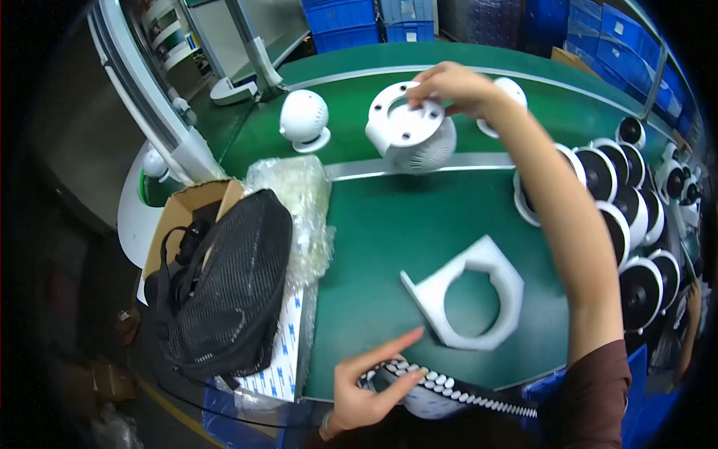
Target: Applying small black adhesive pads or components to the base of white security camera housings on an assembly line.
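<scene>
At the far middle, my right hand [452, 88] grips a white rounded device [425, 150] by its flat ring base, which faces up and shows several dark holes. The device is tilted over the metal rail, its perforated side low. Near the front edge, my left hand [366, 396] holds a dark strip with rows of small white round pads [449, 388]. Its thumb lies on the strip and its index finger points out, apart from the thumb. Between the hands, a white plastic block with a large round opening [508, 299] lies on the green work surface [366, 247].
Similar white devices stand on the green belt, one at left [304, 120], one behind my right wrist [511, 93]. Several white-rimmed black round parts [641, 288] crowd the right side. A black mesh bag [239, 284], bubble wrap [292, 194] and cardboard box [179, 202] occupy the left.
</scene>
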### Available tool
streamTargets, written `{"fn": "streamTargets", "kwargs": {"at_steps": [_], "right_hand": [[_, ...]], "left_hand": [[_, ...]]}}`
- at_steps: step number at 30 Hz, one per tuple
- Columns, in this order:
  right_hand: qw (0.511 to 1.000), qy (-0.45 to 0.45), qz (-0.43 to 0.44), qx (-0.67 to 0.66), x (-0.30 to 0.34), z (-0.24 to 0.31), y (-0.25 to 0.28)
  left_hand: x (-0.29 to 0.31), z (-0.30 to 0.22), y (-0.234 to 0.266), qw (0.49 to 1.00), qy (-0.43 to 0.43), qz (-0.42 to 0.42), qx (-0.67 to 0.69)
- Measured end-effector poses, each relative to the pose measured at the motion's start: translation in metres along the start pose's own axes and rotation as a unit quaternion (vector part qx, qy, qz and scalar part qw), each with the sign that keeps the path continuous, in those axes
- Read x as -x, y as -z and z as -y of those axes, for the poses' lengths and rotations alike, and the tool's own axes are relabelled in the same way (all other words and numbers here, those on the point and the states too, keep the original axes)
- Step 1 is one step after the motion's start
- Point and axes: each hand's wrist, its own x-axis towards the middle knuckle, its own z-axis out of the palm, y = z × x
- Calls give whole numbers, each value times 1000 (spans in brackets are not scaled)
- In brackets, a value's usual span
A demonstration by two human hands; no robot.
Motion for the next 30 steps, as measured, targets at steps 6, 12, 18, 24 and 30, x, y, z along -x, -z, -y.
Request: {"fn": "streamTargets", "kwargs": {"at_steps": [6,12,18,24,30], "right_hand": [[907,180,-155,346,-41,-69,-37],[767,366,-194,491,-34,-118,-2],[695,364,-171,596,-30,-133,-4],[694,38,50,718,-22,-133,-6],[733,-27,14,679,-19,-119,-12]], "left_hand": [[2,8,5,999,-1,40,6],[-10,-5,11,993,-74,93,13],[-9,0,2,994,-85,60,22],[-11,2,0,991,-110,71,6],[-8,5,3,990,-118,76,27]]}}
